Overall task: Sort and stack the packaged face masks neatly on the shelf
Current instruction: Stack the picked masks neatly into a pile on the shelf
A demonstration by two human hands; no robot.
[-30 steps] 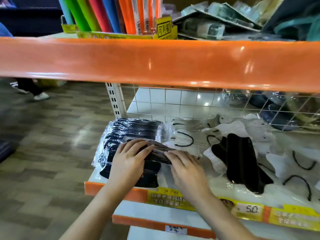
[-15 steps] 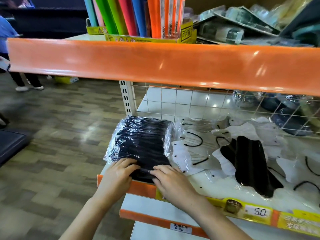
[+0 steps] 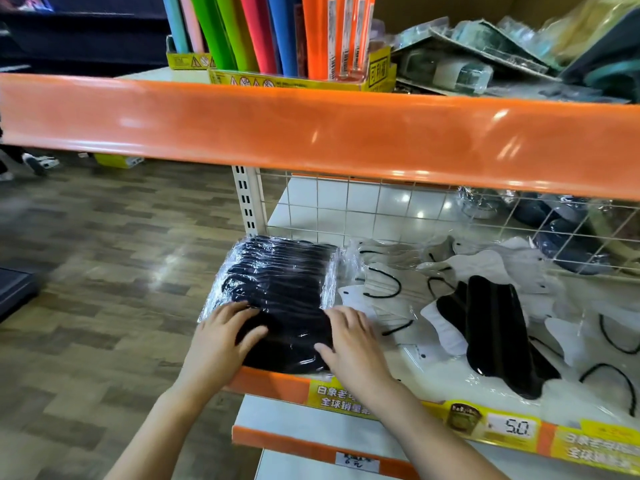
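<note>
A: Head view: black mask stack (image 3: 284,292) sits at the shelf (image 3: 429,382) left end, near edge at the orange lip. Left hand (image 3: 221,344) and right hand (image 3: 353,344) rest flat on top, each grip released, fingers spread, nothing pinched.

B: Squaring step, I'd say. Press evenly, nudge both sides together so the slippery wrappers don't fan out. Loose white and black masks (image 3: 491,323) lie to the right, unsorted.
</note>
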